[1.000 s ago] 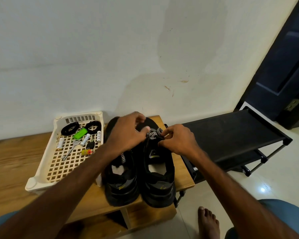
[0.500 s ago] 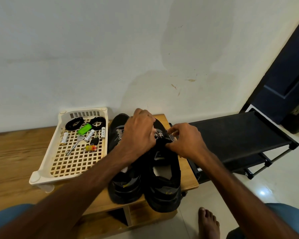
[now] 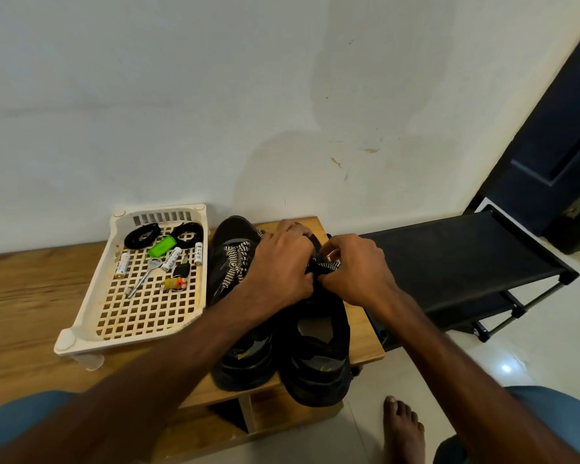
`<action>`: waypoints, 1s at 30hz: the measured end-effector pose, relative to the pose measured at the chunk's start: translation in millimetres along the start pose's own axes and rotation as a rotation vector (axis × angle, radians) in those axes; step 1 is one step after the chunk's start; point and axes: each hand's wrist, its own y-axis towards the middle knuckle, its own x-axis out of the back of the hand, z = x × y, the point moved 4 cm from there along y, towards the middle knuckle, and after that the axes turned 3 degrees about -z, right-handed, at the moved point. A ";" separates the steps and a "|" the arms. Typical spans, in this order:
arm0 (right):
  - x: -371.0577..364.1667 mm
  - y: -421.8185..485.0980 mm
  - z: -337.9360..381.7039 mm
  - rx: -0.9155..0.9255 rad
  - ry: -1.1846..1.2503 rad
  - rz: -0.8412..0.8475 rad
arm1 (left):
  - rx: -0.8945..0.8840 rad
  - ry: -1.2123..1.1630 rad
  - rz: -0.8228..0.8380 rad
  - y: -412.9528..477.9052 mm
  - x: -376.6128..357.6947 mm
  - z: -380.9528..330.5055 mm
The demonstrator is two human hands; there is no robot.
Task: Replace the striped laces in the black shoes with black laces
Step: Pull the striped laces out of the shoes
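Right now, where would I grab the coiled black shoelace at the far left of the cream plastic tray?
Pinch across the middle of the coiled black shoelace, coming straight down from above. It lies flat on the lattice floor of the cream plastic tray, whose walls block the sides; a mid-bundle pinch likely lifts all loops together.

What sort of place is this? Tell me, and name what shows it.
Probably a home entryway: a black shoe rack stands beside a dark door, with a low wooden bench against the plain wall and a tiled floor.
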 end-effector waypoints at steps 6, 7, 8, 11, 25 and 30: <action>-0.5 -0.8 -4.0 -0.015 0.028 -0.004 | 0.138 -0.069 -0.136 5.9 13.8 11.9; -0.6 -0.7 -5.0 -0.017 0.035 -0.003 | 0.190 -0.114 -0.182 6.4 21.4 22.5; -0.6 -1.0 -5.6 -0.018 0.039 -0.005 | 0.245 -0.154 -0.253 6.0 31.1 36.0; -0.6 -1.6 -4.9 -0.022 0.040 -0.019 | 0.379 -0.176 -0.384 2.5 50.4 77.2; -2.7 -2.4 -0.7 -0.039 -0.002 -0.037 | 0.104 -0.034 -0.091 6.1 2.0 4.3; -1.4 -2.0 -4.2 -0.060 0.046 -0.011 | 0.218 -0.018 -0.286 8.3 39.7 39.5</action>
